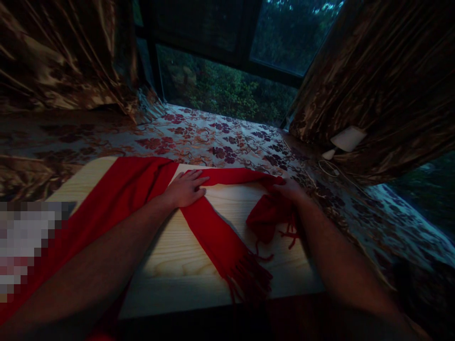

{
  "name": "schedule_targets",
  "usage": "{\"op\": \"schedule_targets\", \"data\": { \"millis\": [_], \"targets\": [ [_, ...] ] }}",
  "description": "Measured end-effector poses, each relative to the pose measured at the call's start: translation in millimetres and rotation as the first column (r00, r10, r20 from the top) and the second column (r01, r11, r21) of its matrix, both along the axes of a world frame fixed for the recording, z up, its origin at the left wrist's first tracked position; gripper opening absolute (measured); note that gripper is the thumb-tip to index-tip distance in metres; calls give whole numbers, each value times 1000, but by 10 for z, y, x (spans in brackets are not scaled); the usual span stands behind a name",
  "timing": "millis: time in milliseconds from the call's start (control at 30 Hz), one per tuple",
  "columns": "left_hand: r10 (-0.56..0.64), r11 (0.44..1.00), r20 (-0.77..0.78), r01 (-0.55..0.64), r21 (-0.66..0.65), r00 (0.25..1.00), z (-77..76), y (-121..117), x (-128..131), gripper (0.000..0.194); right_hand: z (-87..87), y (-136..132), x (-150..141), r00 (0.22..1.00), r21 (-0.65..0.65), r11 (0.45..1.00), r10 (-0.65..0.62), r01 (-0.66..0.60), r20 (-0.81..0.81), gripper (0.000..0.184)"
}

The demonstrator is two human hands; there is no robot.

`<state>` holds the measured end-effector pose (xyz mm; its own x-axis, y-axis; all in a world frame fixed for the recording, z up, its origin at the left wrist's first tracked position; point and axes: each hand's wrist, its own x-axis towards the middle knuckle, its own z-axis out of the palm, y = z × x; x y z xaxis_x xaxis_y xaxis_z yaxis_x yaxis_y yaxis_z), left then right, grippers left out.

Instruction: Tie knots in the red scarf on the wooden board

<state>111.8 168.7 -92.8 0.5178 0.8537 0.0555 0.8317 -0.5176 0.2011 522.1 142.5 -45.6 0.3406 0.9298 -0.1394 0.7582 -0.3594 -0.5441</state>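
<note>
A red scarf (pixel 213 232) lies bent on a pale wooden table (pixel 167 255). One fringed end points toward me, and a strip runs along the far edge to the right. My left hand (pixel 186 188) rests flat on the scarf's fold, fingers spread. At the right far corner, my right hand (pixel 289 190) is closed on the scarf; its fingertips are partly hidden. Below that hand a bunched part with tassels hangs down onto the wood. Another wide stretch of red cloth (pixel 131 184) drapes across the table's left side, partly behind my left forearm; whether it joins the scarf I cannot tell.
Beyond the table spreads a flowered cloth surface (pixel 223 137) beneath a dark window (pixel 220 80). Heavy curtains (pixel 64 57) hang on both sides. A small white lamp (pixel 348 139) with a cord lies at the right. A blurred-out patch (pixel 24 246) covers the lower left.
</note>
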Motion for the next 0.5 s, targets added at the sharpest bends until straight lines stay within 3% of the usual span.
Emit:
{"op": "schedule_targets", "data": {
  "millis": [67, 133, 167, 233, 300, 367, 433, 500],
  "targets": [
    [5, 1000, -1, -5, -12, 1000, 19, -10, 7, 60, 16, 1, 48, 980, -88, 996, -36, 19, -194, 26],
    [8, 1000, -2, -8, -19, 1000, 40, -18, 13, 60, 51, -14, 79, 961, -34, 999, -31, 23, -274, 30],
    [9, 1000, -2, -10, -22, 1000, 50, -21, 15, 60, 76, -23, 91, 976, 47, 999, -11, 22, -219, 30],
    [10, 1000, 0, -10, -26, 1000, 64, -24, 17, 60, 133, -46, 115, 995, 255, 967, -21, -5, 98, 22],
    [12, 1000, 0, -12, -28, 1000, 71, -26, 16, 61, 182, -75, 139, 867, 374, 916, -65, -145, 495, 16],
    [10, 1000, -1, -10, -26, 1000, 71, -26, 13, 61, 202, -107, 162, 665, 294, 889, 17, -352, 747, 21],
    [8, 1000, -2, -8, -25, 1000, 65, -24, 10, 60, 186, -136, 188, 505, 102, 859, 196, -502, 840, 24],
    [7, 1000, 2, -7, -23, 1000, 56, -18, 9, 60, 140, -155, 227, 438, -49, 828, 345, -559, 830, 24]
  ]
}}
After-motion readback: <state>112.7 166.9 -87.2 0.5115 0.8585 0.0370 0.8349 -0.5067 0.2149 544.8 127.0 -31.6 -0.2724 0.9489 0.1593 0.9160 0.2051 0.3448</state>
